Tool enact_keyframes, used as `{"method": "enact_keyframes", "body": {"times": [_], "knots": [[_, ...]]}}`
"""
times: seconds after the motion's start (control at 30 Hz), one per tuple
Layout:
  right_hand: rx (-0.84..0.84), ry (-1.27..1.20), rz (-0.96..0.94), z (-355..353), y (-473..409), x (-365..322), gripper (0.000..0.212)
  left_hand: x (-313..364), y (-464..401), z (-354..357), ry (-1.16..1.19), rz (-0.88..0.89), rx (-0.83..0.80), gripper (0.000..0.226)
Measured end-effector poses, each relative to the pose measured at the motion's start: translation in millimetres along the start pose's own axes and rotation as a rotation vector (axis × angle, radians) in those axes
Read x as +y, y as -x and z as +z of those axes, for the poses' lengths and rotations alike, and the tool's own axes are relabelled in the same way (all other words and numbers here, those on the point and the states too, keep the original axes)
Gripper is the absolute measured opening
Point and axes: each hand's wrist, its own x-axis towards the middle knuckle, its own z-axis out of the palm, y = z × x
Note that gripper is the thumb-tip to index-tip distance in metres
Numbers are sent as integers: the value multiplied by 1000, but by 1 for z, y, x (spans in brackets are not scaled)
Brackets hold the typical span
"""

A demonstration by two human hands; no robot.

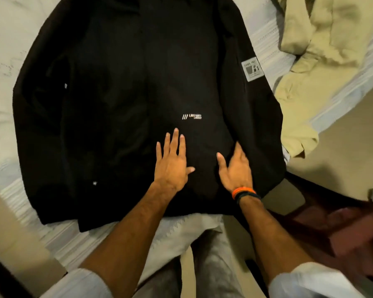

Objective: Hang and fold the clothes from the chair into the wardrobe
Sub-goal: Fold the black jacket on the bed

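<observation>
Hands: left hand (172,162) lies flat, fingers straight and spread, palm down on the lower middle of the jacket. Right hand (235,166) is relaxed and grasps nothing; its fingers extend along a raised ridge of cloth just beside the left hand. Whether the right palm presses down cannot be told.
Wrist: orange and dark bands (244,194) sit on the right wrist.
Jacket: black jacket (121,93) lies spread on the bed, hem toward the person, small white lettering (192,116) just above the left fingertips, grey patch (252,69) on the sleeve at the right.
Bed: light sheet (7,50) shows on the left and below the hem.
Other clothes: beige garment (310,35) lies crumpled on the bed at the upper right, apart from the jacket.
Chair and wardrobe: the wardrobe is not in view; a dark shape at the lower right is too blurred to name.
Step, as judged: smoothing the jacket before folding.
Risk 1: the ridge between the hands may be folded in as a crease if it is not pressed flat first.
Risk 2: the right sleeve lies close to the bed edge; a pull toward that side may drag it off.
Risk 3: uneven sleeves would give a lopsided fold.
</observation>
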Motion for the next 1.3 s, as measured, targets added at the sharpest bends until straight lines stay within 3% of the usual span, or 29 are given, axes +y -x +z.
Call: {"method": "enact_keyframes", "body": {"times": [0.1,0.17,0.27,0.4,0.57,0.8,0.97,1.17,1.3], "knots": [[34,217,-274,7,26,8,73,7,15,7,19,7,32,101],[-39,301,-389,14,45,13,73,7,27,18,23,21,-2,104],[-133,303,-177,18,58,29,79,6,40,34,-8,21,-64,110],[-84,303,-53,18,58,14,91,15,40,35,-21,-13,-57,110],[-127,334,-323,7,80,7,79,22,62,25,62,-71,-68,96],[-259,284,-398,-30,101,-18,71,4,111,0,179,-226,-22,86],[-290,254,-487,-19,109,-65,68,-35,127,-9,209,-312,35,82],[-328,268,-602,35,103,-120,68,-93,115,1,69,-290,91,88],[-378,439,-712,72,87,-129,83,-130,98,9,-61,-245,123,105]]}}
